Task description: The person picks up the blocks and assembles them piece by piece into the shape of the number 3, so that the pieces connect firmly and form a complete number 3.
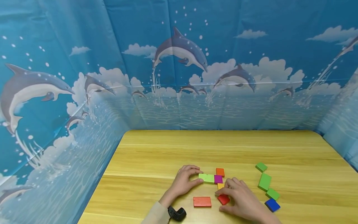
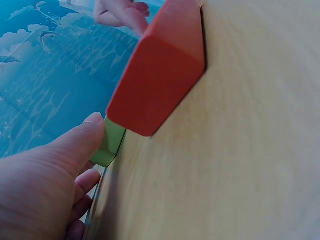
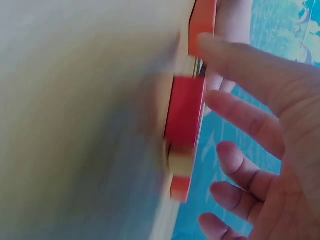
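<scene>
In the head view, my left hand (image 1: 183,181) pinches the left end of a light green block (image 1: 207,178) between thumb and fingers. The left wrist view shows its thumb (image 2: 90,131) against the block's side. The block's right end meets a purple block (image 1: 218,179). An orange block (image 1: 220,172) is above the purple one and a yellow block (image 1: 220,186) below it, partly covered by my right hand (image 1: 239,197). This hand hovers around a red block (image 1: 223,199); its index fingertip is at the block's edge. In the right wrist view, the thumb stands apart from the red block (image 3: 185,111).
A larger orange-red block (image 1: 202,202) lies between my wrists. On the right, several green blocks (image 1: 264,182) and a blue block (image 1: 272,205) form a loose column on the wooden table (image 1: 167,149). A dolphin-print curtain (image 1: 179,102) hangs behind the table.
</scene>
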Motion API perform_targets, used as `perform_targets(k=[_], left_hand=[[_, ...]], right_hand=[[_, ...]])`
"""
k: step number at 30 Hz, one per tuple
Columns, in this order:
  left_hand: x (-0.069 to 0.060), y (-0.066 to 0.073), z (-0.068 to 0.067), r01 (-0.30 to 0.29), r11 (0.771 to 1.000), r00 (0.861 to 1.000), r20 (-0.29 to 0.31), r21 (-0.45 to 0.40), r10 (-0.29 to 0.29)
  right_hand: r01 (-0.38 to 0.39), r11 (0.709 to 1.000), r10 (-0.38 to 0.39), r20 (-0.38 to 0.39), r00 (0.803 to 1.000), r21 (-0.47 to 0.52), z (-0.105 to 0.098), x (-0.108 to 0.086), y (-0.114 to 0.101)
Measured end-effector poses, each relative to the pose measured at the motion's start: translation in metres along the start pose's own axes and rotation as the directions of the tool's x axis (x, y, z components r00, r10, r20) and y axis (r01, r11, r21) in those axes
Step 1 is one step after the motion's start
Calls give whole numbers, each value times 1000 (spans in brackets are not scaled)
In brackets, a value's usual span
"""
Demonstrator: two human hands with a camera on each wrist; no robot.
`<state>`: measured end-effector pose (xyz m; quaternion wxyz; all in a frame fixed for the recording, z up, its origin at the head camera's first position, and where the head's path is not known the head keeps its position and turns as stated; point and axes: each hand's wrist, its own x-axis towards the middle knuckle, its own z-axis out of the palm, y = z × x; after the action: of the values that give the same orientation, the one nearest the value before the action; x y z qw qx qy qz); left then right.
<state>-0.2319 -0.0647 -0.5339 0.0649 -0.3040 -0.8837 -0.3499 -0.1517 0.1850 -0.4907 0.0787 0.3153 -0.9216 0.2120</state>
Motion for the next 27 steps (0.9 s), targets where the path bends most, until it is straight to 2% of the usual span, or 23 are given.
perform_targets(k=[10, 16, 27], left_hand=[[1, 0, -1, 1, 1000, 1000, 3, -12, -1], [1, -1, -1, -3, 1000, 1000, 3, -6, 3], [0, -2, -1, 17, 1000, 1000, 15, -12, -17]], right_hand=[[66, 998, -67, -86, 994, -5, 16, 14, -14], [76, 997, -79, -111, 991, -23, 18, 18, -17], [-4, 1000, 3, -74, 997, -17, 14, 13, -12]])
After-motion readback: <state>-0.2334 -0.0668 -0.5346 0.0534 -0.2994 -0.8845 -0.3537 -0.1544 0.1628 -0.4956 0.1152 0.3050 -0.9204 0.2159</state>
